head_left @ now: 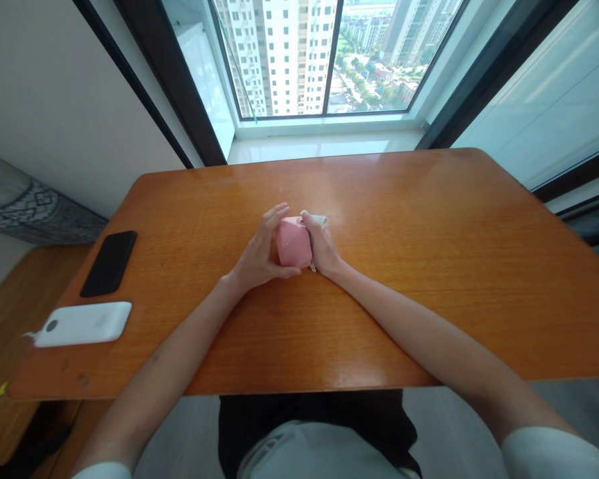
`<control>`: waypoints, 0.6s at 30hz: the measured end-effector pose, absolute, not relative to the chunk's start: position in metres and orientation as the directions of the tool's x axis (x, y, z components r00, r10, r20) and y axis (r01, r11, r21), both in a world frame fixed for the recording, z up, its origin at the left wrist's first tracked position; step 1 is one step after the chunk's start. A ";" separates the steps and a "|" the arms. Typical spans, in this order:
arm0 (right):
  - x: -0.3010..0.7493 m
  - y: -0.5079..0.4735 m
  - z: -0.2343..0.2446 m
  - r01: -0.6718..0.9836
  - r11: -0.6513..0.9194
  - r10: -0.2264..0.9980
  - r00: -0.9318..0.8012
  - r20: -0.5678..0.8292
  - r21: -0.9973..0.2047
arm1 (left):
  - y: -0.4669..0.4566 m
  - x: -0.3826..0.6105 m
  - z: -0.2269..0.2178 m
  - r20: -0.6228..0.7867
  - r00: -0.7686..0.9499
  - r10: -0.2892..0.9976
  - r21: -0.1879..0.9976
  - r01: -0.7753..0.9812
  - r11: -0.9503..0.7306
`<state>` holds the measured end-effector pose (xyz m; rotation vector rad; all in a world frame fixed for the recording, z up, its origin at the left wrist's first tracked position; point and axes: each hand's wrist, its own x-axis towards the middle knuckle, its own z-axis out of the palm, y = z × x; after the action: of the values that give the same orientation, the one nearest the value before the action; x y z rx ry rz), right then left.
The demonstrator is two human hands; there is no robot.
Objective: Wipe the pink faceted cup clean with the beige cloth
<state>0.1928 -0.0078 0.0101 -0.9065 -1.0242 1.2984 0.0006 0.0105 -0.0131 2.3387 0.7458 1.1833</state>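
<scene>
A small pink object with flat facets is between my two hands over the middle of the wooden table. I cannot make out its exact kind. My left hand curves round its left side, thumb below and fingers above. On its right side, my right hand grips a whitish cloth or tissue that lies against the pink surface. Part of the cloth pokes out above the fingers and a bit shows below them; the rest is hidden.
At the table's left end lie a black phone and a white rounded device with a cable. Behind the table's far edge is a window sill between dark frames. The table's near edge runs in front of my body.
</scene>
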 end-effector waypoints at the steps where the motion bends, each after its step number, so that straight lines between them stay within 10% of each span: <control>1: 0.193 -0.007 0.012 -0.320 0.066 0.998 0.002 0.069 -0.945 | 0.011 -0.001 -0.013 0.606 0.530 0.594 0.514 0.308 -0.800; 6: 0.193 -0.008 0.011 -0.321 0.074 0.997 0.014 0.073 -0.944 | 0.005 0.001 -0.001 0.601 0.542 0.588 0.449 0.379 -0.809; 14: 0.194 -0.013 0.003 -0.265 0.156 0.986 -0.014 0.166 -0.951 | 0.005 0.008 -0.004 0.425 0.439 0.791 0.803 0.220 -0.554; 18: 0.193 -0.011 0.005 -0.300 0.121 0.992 -0.005 0.129 -0.946 | 0.009 0.003 -0.014 0.526 0.456 0.718 0.716 0.217 -0.663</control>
<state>0.1932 -0.0105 0.0053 -0.8827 -1.0585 1.2621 0.0028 0.0092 -0.0142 2.1424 0.7774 1.1542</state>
